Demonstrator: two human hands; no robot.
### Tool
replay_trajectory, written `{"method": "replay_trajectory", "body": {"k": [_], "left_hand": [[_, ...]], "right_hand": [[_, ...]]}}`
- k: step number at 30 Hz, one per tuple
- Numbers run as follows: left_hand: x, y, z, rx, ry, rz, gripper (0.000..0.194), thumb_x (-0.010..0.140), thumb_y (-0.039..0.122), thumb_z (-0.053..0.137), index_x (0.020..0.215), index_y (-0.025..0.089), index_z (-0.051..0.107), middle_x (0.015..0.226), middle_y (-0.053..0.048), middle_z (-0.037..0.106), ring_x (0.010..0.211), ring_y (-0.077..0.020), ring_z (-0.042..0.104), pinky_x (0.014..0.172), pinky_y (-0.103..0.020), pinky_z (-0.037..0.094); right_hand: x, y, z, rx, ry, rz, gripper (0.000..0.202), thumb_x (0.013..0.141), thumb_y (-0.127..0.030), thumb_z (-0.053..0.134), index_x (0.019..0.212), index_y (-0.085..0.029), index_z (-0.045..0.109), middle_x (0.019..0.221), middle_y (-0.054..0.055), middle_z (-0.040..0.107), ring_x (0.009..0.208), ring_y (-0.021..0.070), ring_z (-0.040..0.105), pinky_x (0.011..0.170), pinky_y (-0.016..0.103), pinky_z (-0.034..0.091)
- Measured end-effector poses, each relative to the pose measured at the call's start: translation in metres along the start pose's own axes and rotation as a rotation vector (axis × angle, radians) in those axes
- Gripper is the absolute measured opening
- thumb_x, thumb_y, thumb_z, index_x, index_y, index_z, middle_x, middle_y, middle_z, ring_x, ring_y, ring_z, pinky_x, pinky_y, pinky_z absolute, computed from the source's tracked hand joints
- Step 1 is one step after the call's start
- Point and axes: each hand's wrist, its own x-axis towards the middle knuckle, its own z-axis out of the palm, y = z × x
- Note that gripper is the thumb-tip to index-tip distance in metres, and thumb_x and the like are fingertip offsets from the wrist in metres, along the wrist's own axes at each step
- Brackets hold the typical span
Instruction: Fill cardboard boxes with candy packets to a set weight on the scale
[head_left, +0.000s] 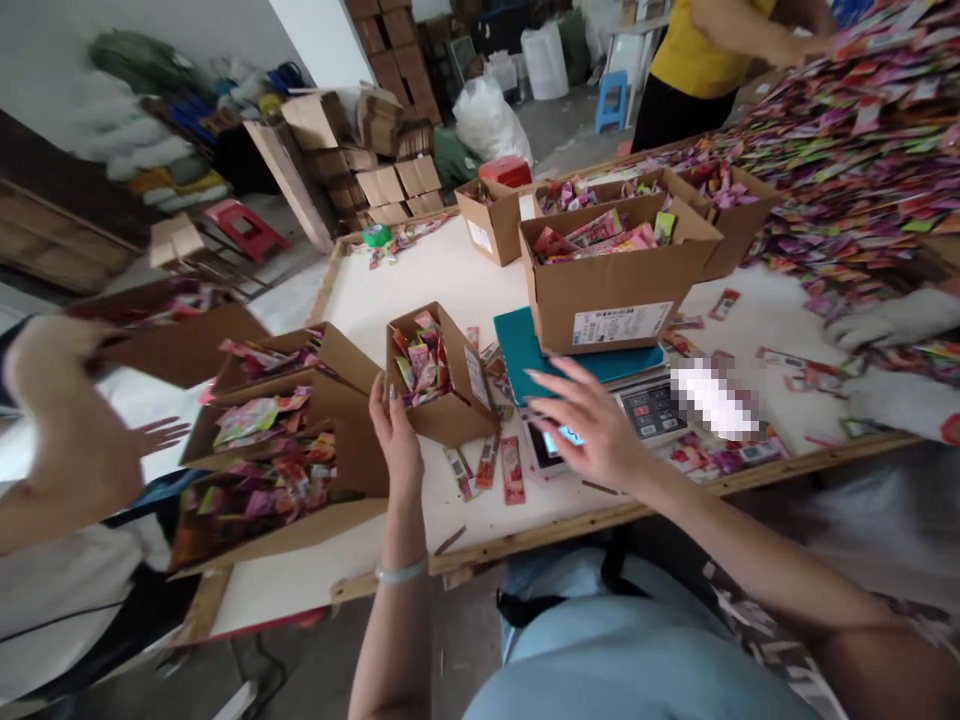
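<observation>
Carton (pixel 454 412) of sachets (pixel 425 362) toward the table's (pixel 540 533) near edge: probably stiff, moderately heavy, best gripped by opposite walls. Your left hand (pixel 401 445), fingers slightly parted, is beside it; your right hand (pixel 596 425), fingers spread, hovers above the scale (pixel 652 412).

Matt brown cardboard boxes (pixel 619 285), glossy plastic packets (pixel 512 472), rough wooden table edge (pixel 600 520)

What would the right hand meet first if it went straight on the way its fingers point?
Probably the small open carton, beyond the teal plate; the right hand's height is unclear, so it might brush the plate first.
</observation>
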Motion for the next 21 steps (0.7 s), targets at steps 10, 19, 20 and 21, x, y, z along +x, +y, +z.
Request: {"method": "replay_trajectory", "body": {"k": [10,19,20,21], "left_hand": [[-0.012,0.022,0.009,0.169,0.205,0.411,0.073,0.096,0.066,0.065,0.151,0.021,0.048,0.167,-0.019,0.042,0.165,-0.0301,0.032,0.139,-0.047,0.019],[-0.044,0.053,0.127,-0.231,-0.484,0.212,0.070,0.094,0.063,0.071,0.152,0.029,0.051,0.168,-0.013,0.045,0.163,-0.0352,0.036,0.133,-0.051,0.032],[-0.034,0.047,0.143,-0.231,-0.502,0.183,0.079,0.089,0.064,0.077,0.154,0.029,0.049,0.172,-0.014,0.040,0.165,-0.0359,0.030,0.135,-0.052,0.027],[-0.021,0.041,0.158,-0.227,-0.525,0.161,0.089,0.084,0.063,0.083,0.157,0.029,0.046,0.175,-0.015,0.035,0.167,-0.0366,0.024,0.136,-0.054,0.022]], "right_hand": [[-0.100,0.113,-0.069,-0.139,0.463,0.477,0.043,0.102,-0.049,0.051,0.137,-0.031,0.068,0.130,0.016,0.073,0.134,0.0344,0.066,0.114,0.059,0.056],[0.075,0.147,-0.136,-0.109,0.324,0.221,0.053,0.104,-0.062,0.050,0.149,-0.035,0.057,0.159,0.009,0.053,0.154,0.0265,0.046,0.134,0.046,0.035],[0.093,0.151,-0.138,-0.081,0.268,0.248,0.051,0.106,-0.056,0.052,0.151,-0.032,0.056,0.155,0.010,0.057,0.148,0.0269,0.051,0.131,0.047,0.039],[0.109,0.155,-0.140,-0.057,0.176,0.281,0.052,0.105,-0.050,0.056,0.152,-0.027,0.055,0.149,0.013,0.061,0.140,0.0273,0.057,0.125,0.047,0.044]]}}
